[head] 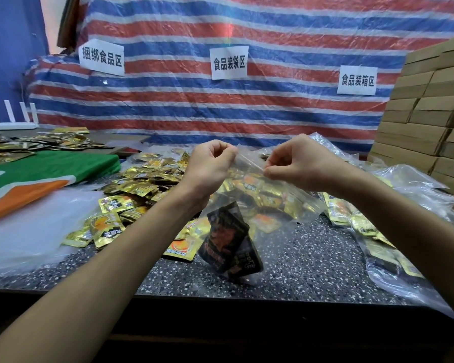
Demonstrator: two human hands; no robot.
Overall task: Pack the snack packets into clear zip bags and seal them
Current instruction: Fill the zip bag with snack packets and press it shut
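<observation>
I hold a clear zip bag point(268, 205) up above the speckled table point(312, 263). My left hand point(207, 166) pinches the bag's top edge at its left end, and my right hand point(299, 163) pinches the same edge at its right end. Inside the bag, black snack packets point(228, 239) hang at the bottom. A heap of loose gold snack packets point(142, 184) lies on the table behind and left of the bag.
Filled clear bags point(393, 244) lie at the right. A stack of flat clear bags point(24, 231) lies at the left, beside a green and orange cloth point(50, 171). Cardboard boxes point(430, 113) are stacked at the far right. A striped tarp with paper signs hangs behind.
</observation>
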